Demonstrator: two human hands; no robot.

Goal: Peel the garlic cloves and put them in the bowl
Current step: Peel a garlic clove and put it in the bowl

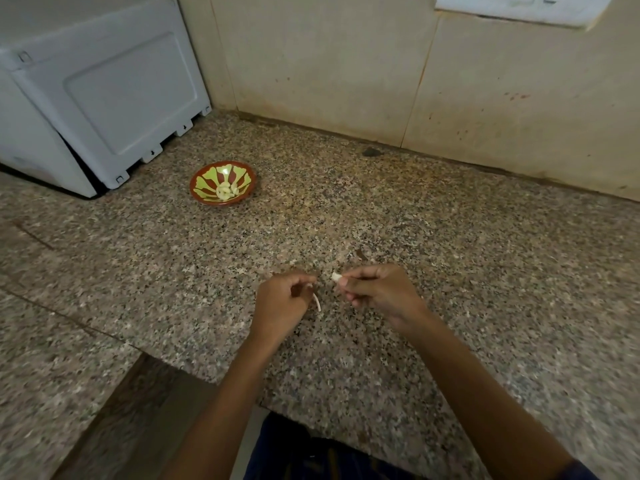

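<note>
A small red bowl (207, 174) with a green and yellow pattern sits on the counter at the back left, with several peeled garlic cloves (226, 190) inside. My right hand (379, 292) pinches a pale garlic clove (335, 277) at its fingertips, low over the counter. A hand's width to its left, my left hand (282, 303) has curled fingers that pinch a thin white strip of garlic skin (317, 302), which hangs down from it.
The speckled granite counter (450, 258) runs to a beige tiled wall (346, 71) behind. A white appliance (97, 98) stands at the back left near the bowl. Small bits of skin (189, 270) lie on the counter. The counter's front edge steps down at lower left.
</note>
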